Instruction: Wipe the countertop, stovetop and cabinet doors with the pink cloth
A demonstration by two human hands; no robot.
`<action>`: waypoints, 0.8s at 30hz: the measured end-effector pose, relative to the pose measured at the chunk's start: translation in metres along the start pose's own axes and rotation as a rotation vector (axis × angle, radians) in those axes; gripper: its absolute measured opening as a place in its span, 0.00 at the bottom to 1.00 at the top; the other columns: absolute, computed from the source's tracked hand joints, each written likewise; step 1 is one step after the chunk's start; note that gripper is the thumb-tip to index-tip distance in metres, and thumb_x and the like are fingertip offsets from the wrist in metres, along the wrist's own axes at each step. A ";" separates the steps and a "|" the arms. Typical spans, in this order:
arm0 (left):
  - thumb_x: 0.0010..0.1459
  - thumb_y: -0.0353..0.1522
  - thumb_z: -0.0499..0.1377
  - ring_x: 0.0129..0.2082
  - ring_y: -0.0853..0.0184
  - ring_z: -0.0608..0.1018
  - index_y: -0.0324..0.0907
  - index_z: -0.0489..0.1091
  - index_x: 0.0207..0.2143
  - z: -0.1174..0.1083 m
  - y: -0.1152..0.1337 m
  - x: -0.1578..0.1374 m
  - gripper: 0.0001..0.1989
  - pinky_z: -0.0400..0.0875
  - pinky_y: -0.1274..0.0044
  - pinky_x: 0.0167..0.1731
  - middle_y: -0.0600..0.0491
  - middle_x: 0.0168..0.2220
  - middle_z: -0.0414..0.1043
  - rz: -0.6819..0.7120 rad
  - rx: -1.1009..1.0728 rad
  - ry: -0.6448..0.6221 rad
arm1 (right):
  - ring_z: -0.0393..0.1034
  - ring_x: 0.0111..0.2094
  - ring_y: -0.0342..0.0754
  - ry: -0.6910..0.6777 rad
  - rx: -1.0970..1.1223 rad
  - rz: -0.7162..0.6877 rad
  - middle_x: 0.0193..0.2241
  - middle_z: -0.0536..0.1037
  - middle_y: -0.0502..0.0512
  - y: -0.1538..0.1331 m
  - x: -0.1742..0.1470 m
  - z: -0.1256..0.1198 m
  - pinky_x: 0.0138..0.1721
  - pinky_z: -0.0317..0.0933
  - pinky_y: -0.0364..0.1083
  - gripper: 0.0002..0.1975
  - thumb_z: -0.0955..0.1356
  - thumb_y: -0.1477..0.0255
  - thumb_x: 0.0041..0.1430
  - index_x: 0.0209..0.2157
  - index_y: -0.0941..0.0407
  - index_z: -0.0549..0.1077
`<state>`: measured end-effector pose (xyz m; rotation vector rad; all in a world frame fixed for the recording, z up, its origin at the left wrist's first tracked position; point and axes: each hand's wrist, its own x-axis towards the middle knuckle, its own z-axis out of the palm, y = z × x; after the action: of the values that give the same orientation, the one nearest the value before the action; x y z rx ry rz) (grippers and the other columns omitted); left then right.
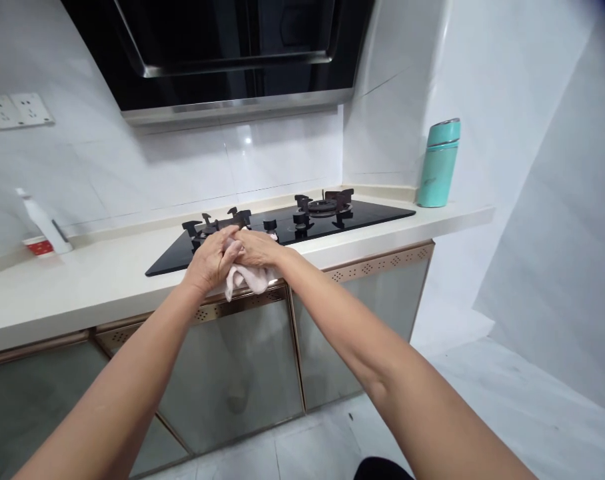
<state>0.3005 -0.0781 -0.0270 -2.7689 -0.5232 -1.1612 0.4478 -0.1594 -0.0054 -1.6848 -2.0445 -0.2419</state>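
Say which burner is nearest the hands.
The left burner, just beyond the left hand and right hand; the right burner sits farther off, toward the turquoise container.

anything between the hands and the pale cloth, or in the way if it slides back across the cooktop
Nothing visible stands between the cloth and the left hand or right hand; both are on it at the front of the cooktop. Behind them, a knob and the left pan supports rise from the glass and could block it.
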 end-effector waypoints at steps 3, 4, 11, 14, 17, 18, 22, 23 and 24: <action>0.67 0.53 0.36 0.64 0.57 0.69 0.39 0.62 0.64 -0.003 0.003 0.000 0.38 0.61 0.66 0.64 0.45 0.65 0.66 -0.043 -0.004 -0.040 | 0.72 0.47 0.54 0.083 0.028 -0.084 0.50 0.79 0.55 0.010 -0.019 -0.003 0.45 0.62 0.49 0.19 0.64 0.56 0.61 0.49 0.51 0.71; 0.67 0.53 0.36 0.62 0.56 0.71 0.40 0.63 0.64 -0.004 0.003 0.000 0.37 0.64 0.66 0.62 0.45 0.64 0.67 -0.066 0.004 -0.065 | 0.72 0.46 0.55 0.111 0.027 -0.072 0.49 0.79 0.56 0.016 -0.026 -0.004 0.44 0.62 0.50 0.19 0.64 0.56 0.61 0.48 0.52 0.71; 0.66 0.55 0.40 0.52 0.53 0.76 0.44 0.77 0.46 -0.005 0.009 0.003 0.34 0.68 0.64 0.56 0.45 0.48 0.79 -0.043 0.079 -0.216 | 0.71 0.46 0.56 0.182 -0.027 0.135 0.47 0.78 0.56 0.074 -0.075 -0.026 0.42 0.61 0.50 0.18 0.64 0.57 0.59 0.46 0.52 0.71; 0.65 0.56 0.42 0.54 0.53 0.75 0.44 0.77 0.45 -0.004 0.010 0.002 0.33 0.67 0.63 0.57 0.45 0.49 0.77 -0.055 0.087 -0.231 | 0.71 0.43 0.55 0.201 -0.026 0.310 0.47 0.78 0.57 0.108 -0.093 -0.044 0.41 0.62 0.51 0.17 0.64 0.58 0.60 0.46 0.52 0.70; 0.65 0.56 0.43 0.54 0.54 0.74 0.44 0.77 0.46 -0.005 0.011 0.001 0.32 0.67 0.62 0.58 0.46 0.49 0.76 -0.071 0.081 -0.258 | 0.71 0.41 0.55 0.253 -0.058 0.509 0.46 0.78 0.58 0.147 -0.113 -0.061 0.40 0.63 0.52 0.16 0.64 0.59 0.62 0.46 0.52 0.70; 0.65 0.56 0.43 0.54 0.54 0.74 0.44 0.77 0.46 -0.005 0.011 0.001 0.32 0.67 0.62 0.58 0.46 0.49 0.76 -0.077 0.080 -0.261 | 0.71 0.41 0.55 0.274 -0.075 0.574 0.46 0.78 0.59 0.160 -0.121 -0.066 0.40 0.63 0.53 0.15 0.64 0.59 0.62 0.47 0.52 0.70; 0.65 0.56 0.44 0.54 0.53 0.74 0.45 0.77 0.46 -0.006 0.012 0.002 0.32 0.67 0.63 0.58 0.46 0.50 0.75 -0.087 0.090 -0.258 | 0.71 0.44 0.60 0.358 -0.169 0.823 0.45 0.77 0.67 0.207 -0.149 -0.084 0.43 0.63 0.56 0.17 0.64 0.62 0.62 0.49 0.55 0.69; 0.65 0.56 0.43 0.54 0.53 0.73 0.45 0.77 0.46 -0.006 0.012 0.002 0.32 0.67 0.63 0.59 0.46 0.50 0.75 -0.086 0.091 -0.258 | 0.71 0.46 0.61 0.374 -0.192 0.873 0.46 0.76 0.70 0.216 -0.155 -0.088 0.45 0.62 0.57 0.18 0.64 0.62 0.63 0.50 0.56 0.69; 0.65 0.56 0.43 0.54 0.53 0.73 0.45 0.77 0.46 -0.005 0.012 0.002 0.33 0.67 0.63 0.59 0.46 0.49 0.75 -0.086 0.092 -0.258 | 0.70 0.48 0.63 0.390 -0.207 0.916 0.48 0.75 0.72 0.222 -0.160 -0.091 0.46 0.62 0.58 0.19 0.63 0.62 0.63 0.51 0.57 0.68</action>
<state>0.3024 -0.0900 -0.0211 -2.8557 -0.7063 -0.7746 0.7046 -0.2873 -0.0363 -2.2854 -0.8629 -0.4235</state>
